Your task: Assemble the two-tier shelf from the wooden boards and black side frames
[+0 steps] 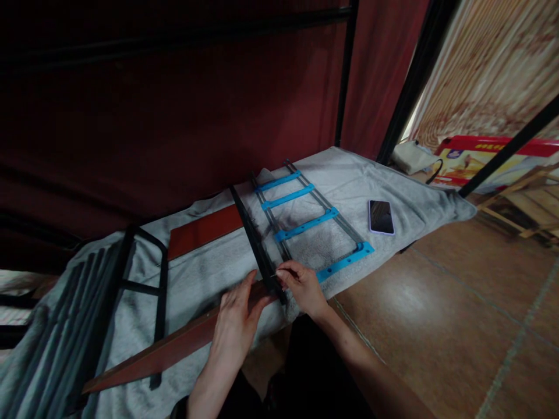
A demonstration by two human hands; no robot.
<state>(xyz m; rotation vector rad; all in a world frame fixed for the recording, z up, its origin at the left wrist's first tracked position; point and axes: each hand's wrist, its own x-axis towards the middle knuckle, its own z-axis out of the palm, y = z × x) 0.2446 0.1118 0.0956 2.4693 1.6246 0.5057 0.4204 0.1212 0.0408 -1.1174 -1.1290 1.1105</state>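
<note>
My left hand rests flat on a long reddish-brown board that lies along the near edge of a grey blanket. A black metal bar crosses that board's end. My right hand pinches a small thin item, too small to name, right at the spot where bar and board meet. Just behind the hands lies a dark frame with several blue cross strips.
A second reddish-brown board lies farther back. A phone sits face up on the blanket's right part. A black frame piece lies at left. Dark red fabric walls and black poles stand behind; tiled floor at right.
</note>
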